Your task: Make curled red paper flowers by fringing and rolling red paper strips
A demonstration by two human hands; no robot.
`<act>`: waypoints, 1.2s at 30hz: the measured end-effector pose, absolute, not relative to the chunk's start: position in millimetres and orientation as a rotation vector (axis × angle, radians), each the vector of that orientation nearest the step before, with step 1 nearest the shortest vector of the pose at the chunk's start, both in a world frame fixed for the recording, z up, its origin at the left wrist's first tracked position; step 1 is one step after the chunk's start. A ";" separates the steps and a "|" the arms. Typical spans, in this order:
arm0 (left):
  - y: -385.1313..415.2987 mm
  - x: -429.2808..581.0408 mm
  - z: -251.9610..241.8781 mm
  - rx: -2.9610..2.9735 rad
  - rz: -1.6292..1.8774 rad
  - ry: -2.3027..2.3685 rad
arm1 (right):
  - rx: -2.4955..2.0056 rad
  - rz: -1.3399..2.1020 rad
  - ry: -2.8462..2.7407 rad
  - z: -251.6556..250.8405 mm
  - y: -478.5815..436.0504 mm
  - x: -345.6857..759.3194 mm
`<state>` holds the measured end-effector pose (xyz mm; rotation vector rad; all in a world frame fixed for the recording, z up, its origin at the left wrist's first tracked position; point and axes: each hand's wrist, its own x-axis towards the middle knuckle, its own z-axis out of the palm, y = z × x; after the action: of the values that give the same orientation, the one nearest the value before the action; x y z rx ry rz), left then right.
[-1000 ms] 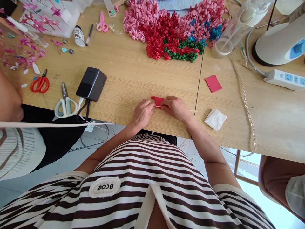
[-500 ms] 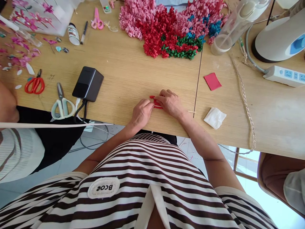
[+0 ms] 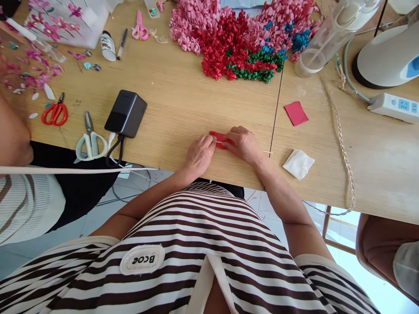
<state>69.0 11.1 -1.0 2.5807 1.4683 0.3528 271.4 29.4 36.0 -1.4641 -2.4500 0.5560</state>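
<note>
A narrow red paper strip (image 3: 219, 139) lies on the wooden table, wound around or laid along a thin pale stick (image 3: 266, 151) whose end pokes out to the right. My left hand (image 3: 202, 154) pinches the strip's left part and the stick with its fingertips. My right hand (image 3: 242, 145) presses on the strip from the right and covers part of it. The wrists rest near the table's front edge (image 3: 157, 162).
A heap of curled pink, red, green and blue paper (image 3: 235, 48) lies ahead. Nearby are a red paper square (image 3: 296, 113), a white tissue (image 3: 298, 164), a black power bank (image 3: 126, 114) and several scissors (image 3: 91, 146). A co-worker's arm (image 3: 13, 131) is at left.
My right hand slid left over the red strip and came back to the right. The head view has shifted slightly.
</note>
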 end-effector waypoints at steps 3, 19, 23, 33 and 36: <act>12.2 69.2 0.0 2.554 0.346 1.484 | -1.509 0.592 -2.473 37.7 28.1 270.0; -0.4 62.8 -4.4 2.541 0.653 1.476 | -1.549 0.592 -2.488 40.5 26.6 265.8; 6.1 62.2 -1.9 2.423 0.779 1.523 | -1.529 0.573 -2.476 39.0 26.3 266.2; 14.6 73.0 0.6 2.432 0.664 1.550 | -1.544 0.587 -2.464 43.9 25.8 265.3; 15.1 72.4 1.6 2.419 0.665 1.540 | -1.502 0.572 -2.468 42.4 27.4 262.2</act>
<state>72.4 15.1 1.6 2.4189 1.5403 0.6654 262.2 27.4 42.4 -1.5016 -2.4684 0.5718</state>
